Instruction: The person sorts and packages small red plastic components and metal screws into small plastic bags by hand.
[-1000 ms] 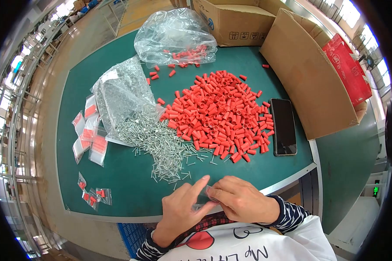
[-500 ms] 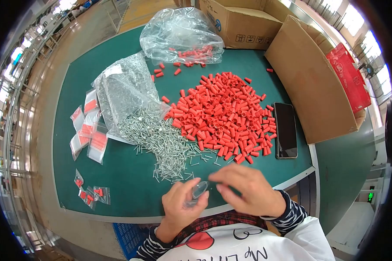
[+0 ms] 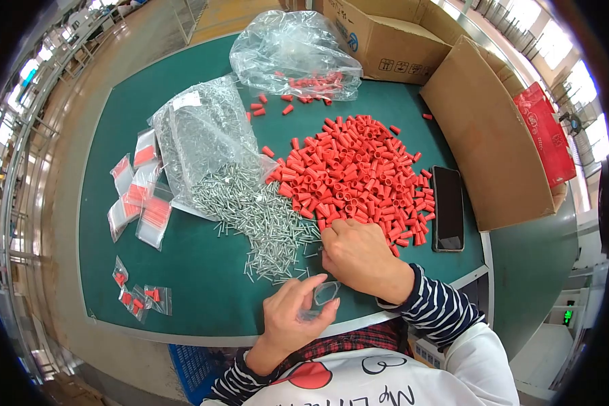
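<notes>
My left hand (image 3: 294, 312) holds a small clear plastic bag (image 3: 326, 293) by its sides, its mouth spread between thumb and fingers. Bent over the lower edge of the red cap pile (image 3: 352, 169) is my right hand (image 3: 358, 254), palm down with curled fingers; its fingertips and anything between them are hidden. Left of it lies a heap of silver screws (image 3: 271, 230), spilling from a large clear bag (image 3: 206, 135). Small bags with red caps (image 3: 139, 298) rest at the lower left of the green table (image 3: 203, 284).
Flat bags with red stripes (image 3: 144, 189) lie at the left. Another clear bag with red caps (image 3: 294, 57) is at the back. A phone (image 3: 447, 210) lies right of the pile, beside cardboard boxes (image 3: 487, 142). A blue crate (image 3: 193, 369) is below the table edge.
My right hand has moved from beside the small bag up to the pile's lower edge, and its fingers have curled down. My left hand still holds the bag. The view has shifted slightly.
</notes>
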{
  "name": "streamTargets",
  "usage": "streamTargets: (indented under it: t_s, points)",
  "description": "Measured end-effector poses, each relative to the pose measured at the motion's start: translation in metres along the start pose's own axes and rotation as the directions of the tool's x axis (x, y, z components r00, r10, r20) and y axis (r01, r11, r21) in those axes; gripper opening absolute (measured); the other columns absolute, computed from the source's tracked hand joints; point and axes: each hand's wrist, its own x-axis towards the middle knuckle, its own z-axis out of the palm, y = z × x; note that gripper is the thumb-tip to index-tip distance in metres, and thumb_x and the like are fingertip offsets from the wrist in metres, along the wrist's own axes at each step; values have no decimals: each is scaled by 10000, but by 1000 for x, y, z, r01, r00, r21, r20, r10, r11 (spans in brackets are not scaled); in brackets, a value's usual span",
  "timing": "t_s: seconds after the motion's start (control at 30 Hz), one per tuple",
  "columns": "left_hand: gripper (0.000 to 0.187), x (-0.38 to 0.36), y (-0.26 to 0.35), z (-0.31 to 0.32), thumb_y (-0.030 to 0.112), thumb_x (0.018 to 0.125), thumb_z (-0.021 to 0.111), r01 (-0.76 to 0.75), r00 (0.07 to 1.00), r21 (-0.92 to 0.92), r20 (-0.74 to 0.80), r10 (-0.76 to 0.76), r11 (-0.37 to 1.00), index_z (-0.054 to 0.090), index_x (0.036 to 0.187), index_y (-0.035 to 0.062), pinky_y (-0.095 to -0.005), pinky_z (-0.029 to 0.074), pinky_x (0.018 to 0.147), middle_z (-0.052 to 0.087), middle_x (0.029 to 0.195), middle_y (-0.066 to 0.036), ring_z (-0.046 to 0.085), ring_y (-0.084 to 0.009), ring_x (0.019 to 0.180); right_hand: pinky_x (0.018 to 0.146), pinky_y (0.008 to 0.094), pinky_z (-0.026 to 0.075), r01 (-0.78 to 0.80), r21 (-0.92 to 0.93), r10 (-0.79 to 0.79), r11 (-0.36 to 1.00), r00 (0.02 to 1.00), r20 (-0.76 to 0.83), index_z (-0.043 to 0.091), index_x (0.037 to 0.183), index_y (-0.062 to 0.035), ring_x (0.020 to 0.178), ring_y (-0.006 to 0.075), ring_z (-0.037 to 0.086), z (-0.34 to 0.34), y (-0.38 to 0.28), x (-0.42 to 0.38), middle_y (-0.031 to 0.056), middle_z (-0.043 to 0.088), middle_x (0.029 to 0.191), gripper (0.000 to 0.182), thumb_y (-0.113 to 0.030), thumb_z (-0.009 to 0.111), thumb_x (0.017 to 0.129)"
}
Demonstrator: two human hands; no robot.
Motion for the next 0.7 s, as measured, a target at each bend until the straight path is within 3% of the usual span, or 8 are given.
streamTargets:
  t_s: [0.13,0.23,0.33,0.43,0.53,0.7]
  points:
    - [452,1,1,1,60,639,809,28,1000,-1,12,-28,1000,673,1069,36,-253,384,494,490,643,-28,468,-125,537,546,417,490,50,-5,-49,999,997,55,616,759,-9,678,303,645,-1,3,4,119,605,729,133,-127,655,711]
    - [452,1,0,2,61,642,807,46,999,14,1,-46,999,674,1073,35,-252,386,502,493,649,-27,468,-123,545,536,403,490,69,78,-70,995,998,1,617,763,-13,646,303,637,1,8,1,117,608,719,129,-120,663,708]
    - [454,1,0,3,59,643,804,58,998,20,-10,-58,998,674,1078,33,-253,387,505,498,657,-25,467,-119,550,505,339,458,114,383,-51,917,984,-171,631,785,-20,582,223,600,2,19,-8,82,598,700,112,-85,695,720]
    - [453,-1,-1,3,49,645,798,53,998,25,-34,-52,998,674,1080,30,-250,392,509,512,669,-23,473,-114,555,495,272,408,58,756,65,652,989,-132,652,815,-33,561,128,528,-13,12,-24,34,572,688,117,-61,734,736]
    - [457,0,0,5,47,647,804,16,999,44,-47,-14,999,670,1083,33,-255,410,495,521,662,-26,491,-119,542,481,264,377,82,806,51,586,989,-138,669,862,-26,557,124,512,-19,4,-38,38,515,675,135,-91,743,769]
    - [459,-2,0,11,53,648,814,-11,998,71,-58,15,997,669,1082,30,-250,429,495,532,655,-25,511,-116,541,516,288,450,196,774,-42,602,976,-215,677,942,-16,643,146,586,-19,2,-49,47,593,756,164,-97,735,811]
